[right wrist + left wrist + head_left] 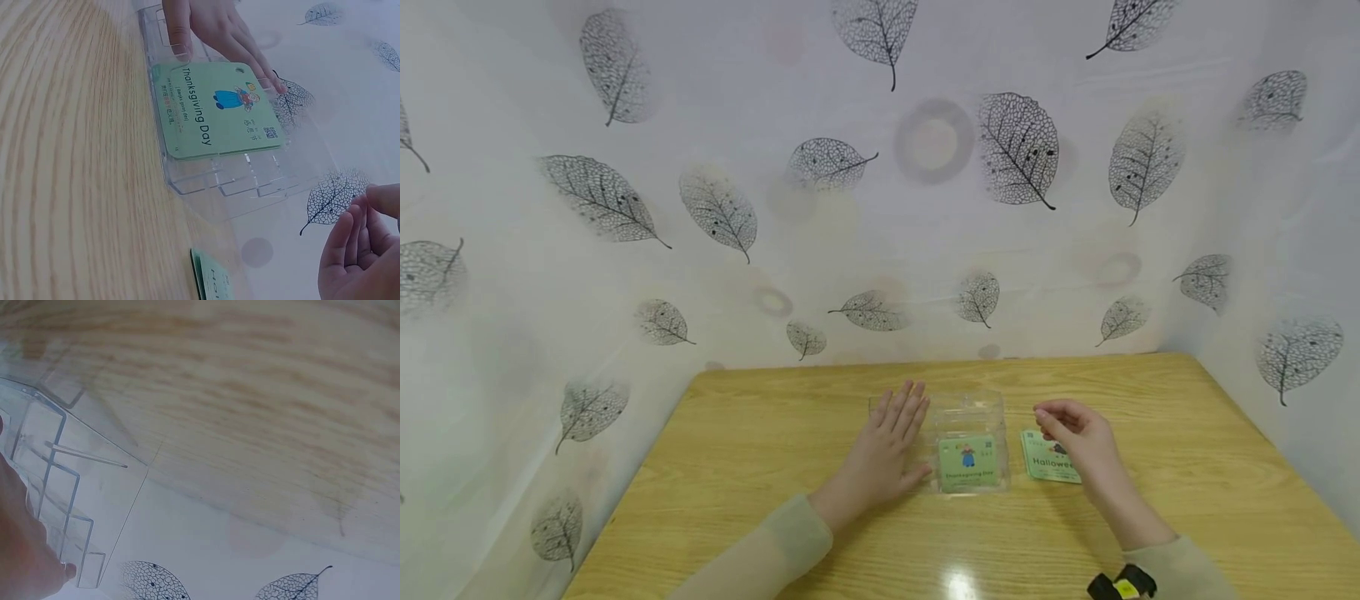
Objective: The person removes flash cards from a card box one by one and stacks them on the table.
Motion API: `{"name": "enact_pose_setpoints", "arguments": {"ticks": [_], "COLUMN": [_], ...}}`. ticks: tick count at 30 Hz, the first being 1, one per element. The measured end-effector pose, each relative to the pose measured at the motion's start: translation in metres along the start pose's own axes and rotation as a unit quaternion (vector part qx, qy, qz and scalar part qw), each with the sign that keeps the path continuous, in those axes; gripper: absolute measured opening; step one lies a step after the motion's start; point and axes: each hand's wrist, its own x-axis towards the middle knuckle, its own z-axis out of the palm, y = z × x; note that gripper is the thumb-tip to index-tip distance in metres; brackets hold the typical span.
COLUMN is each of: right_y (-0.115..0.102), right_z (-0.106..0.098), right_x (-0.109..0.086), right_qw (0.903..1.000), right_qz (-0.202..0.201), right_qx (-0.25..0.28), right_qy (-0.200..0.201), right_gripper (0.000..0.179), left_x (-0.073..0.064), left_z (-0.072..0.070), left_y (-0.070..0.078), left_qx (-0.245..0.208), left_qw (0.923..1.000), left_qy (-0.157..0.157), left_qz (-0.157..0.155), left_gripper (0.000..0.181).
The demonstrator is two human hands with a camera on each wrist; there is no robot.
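Note:
A clear plastic stepped stand sits mid-table, its stair-like side filling the left of the left wrist view. In its front tier leans a green "Thanksgiving Day" card, which appears to have others behind it. My left hand rests along the stand's left side with straight fingers, the thumb toward the front. To the right lies a pile of green cards with "Halloween" on top. Above that pile hovers my right hand; its fingers are loosely bent, thumb near the index fingertip, and nothing shows between them.
Everything stands on a yellow wood-grain table. A white cloth with dark leaf prints hangs behind the table and along both sides. A black strap circles the right sleeve.

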Motion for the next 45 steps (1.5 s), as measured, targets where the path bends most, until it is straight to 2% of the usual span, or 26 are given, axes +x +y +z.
{"name": "enact_pose_setpoints", "arguments": {"ticks": [6,13,27,45], "right_y": [0.001,0.002,0.005,0.008], "right_z": [0.004,0.008,0.017,0.031], "right_x": [0.000,0.001,0.001,-0.002], "right_qw": [1.0000,1.0000,0.9997,0.9989], "right_qz": [0.003,0.005,-0.007,-0.002], "right_qx": [-0.008,-0.003,0.000,0.003], "right_qy": [-0.004,-0.008,-0.024,-0.046], "right_gripper": [0.037,0.033,0.031,0.026], "left_x": [0.000,0.000,0.000,0.000], "left_z": [0.000,0.001,0.001,0.000], "left_y": [0.000,0.000,0.000,0.000], "left_qx": [-0.002,-0.015,-0.007,-0.016], "left_qw": [1.0000,0.9999,0.9999,0.9999], "left_qy": [-0.005,-0.001,0.009,0.003], "left_qz": [0.000,0.000,0.005,0.000], "left_gripper": [0.099,0.099,0.099,0.099]}}
